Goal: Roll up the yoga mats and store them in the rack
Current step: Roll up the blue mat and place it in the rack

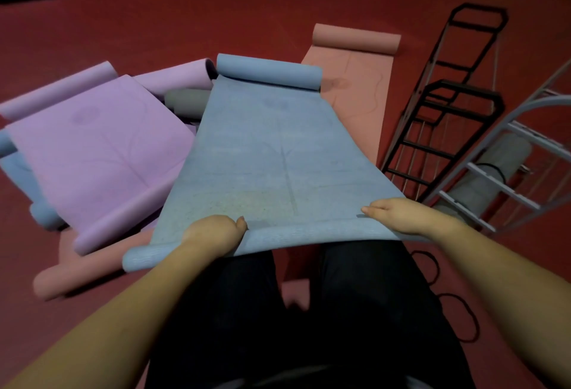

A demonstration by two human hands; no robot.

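Red floor [216, 17]; purple mat [102, 141], pink mat [358, 85], black rack [445, 116] flank blue mat [262, 153]; left hand [213, 234], right hand [398, 215] grip its near edge.

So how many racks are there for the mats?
2: a black rack lying on the floor at right, and a white rack nearer right, holding a rolled grey mat.

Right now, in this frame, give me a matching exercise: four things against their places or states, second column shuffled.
Things:
1. blue mat
2. purple mat
3. grey rolled mat
4. black rack

States:
A. lying on the floor, holding nothing visible
B. inside the white rack
C. near edge gripped by both hands
D. spread left of the blue mat

Pairs: 1-C, 2-D, 3-B, 4-A
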